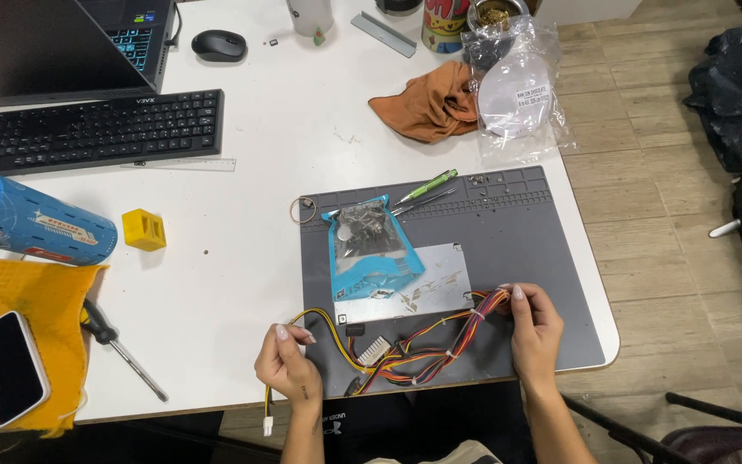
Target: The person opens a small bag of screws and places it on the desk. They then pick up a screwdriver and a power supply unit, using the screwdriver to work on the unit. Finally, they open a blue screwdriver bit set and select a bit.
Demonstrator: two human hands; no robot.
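Orange, red and yellow wires of one cable bundle (427,339) lie across the grey mat's (526,232) near edge. The left hand (289,365) pinches a yellow strand; the right hand (534,331) has its fingers clenched on the bundle near the metal box (410,288). Keeping strands untangled seems wise. Farther off: one blue bag (371,245), two screwdrivers, one keyboard (96,129).

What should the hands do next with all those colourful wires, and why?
Probably lift the wire bundle gently and spread it apart. The right hand pinches it where it leaves the silver metal box, the left hand holds a yellow wire, and the strands between them lie crossed and tangled on the grey mat.
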